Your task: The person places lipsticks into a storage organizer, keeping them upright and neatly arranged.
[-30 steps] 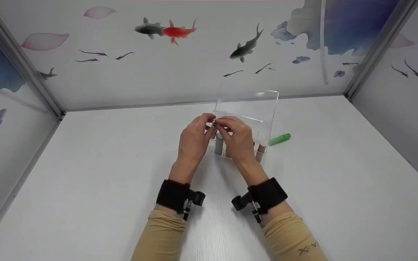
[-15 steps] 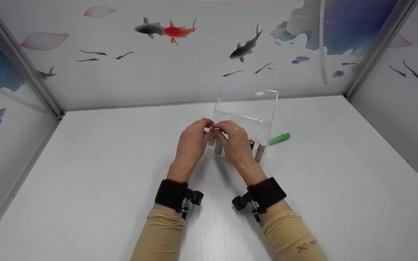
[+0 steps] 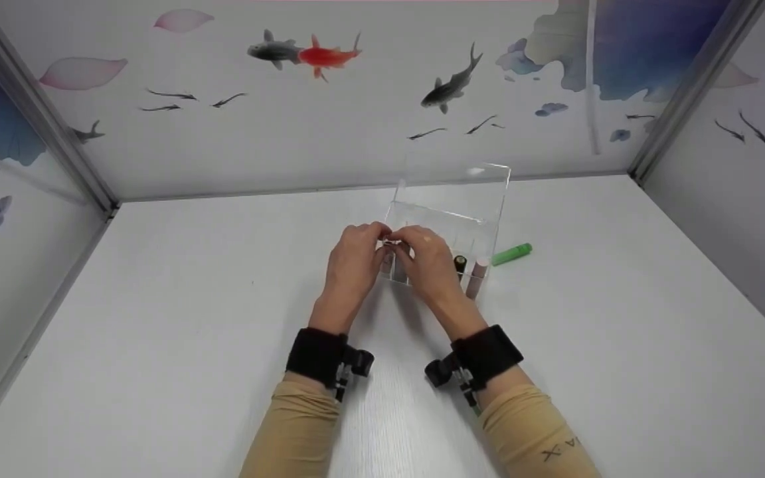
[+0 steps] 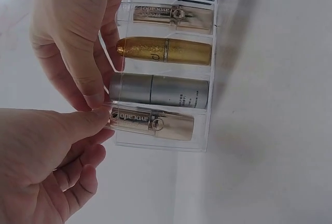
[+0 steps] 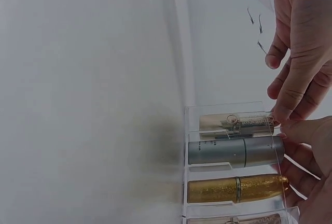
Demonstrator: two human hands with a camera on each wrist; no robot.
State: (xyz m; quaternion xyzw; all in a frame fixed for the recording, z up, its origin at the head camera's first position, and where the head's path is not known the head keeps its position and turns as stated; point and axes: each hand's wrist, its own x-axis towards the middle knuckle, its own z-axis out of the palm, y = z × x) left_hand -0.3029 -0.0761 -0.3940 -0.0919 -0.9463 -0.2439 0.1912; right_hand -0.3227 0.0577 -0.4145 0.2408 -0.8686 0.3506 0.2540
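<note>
A clear acrylic lipstick stand [image 3: 445, 212] holds several upright tubes in a row of compartments. At its left end is a pale gold lipstick [image 4: 155, 124] marked "avocado", its lower part inside the end compartment. My left hand [image 3: 350, 269] pinches the top of this lipstick between thumb and fingers. From the other side, my right hand [image 3: 432, 265] pinches the same top end, the two hands' fingertips meeting there. Beside it stand a silver tube [image 4: 158, 90] and a gold tube [image 4: 163, 50]. In the head view my hands hide much of the row.
Further right in the stand are a black lipstick [image 3: 460, 264] and a pinkish tube [image 3: 477, 277]. A green tube [image 3: 512, 254] lies on the white table [image 3: 621, 318] just right of the stand. Behind rises a wall [image 3: 356, 133] printed with fish.
Both hands have come down together a little toward the stand's left end, lowering the lipstick into the end compartment. The stand and green tube stay where they were.
</note>
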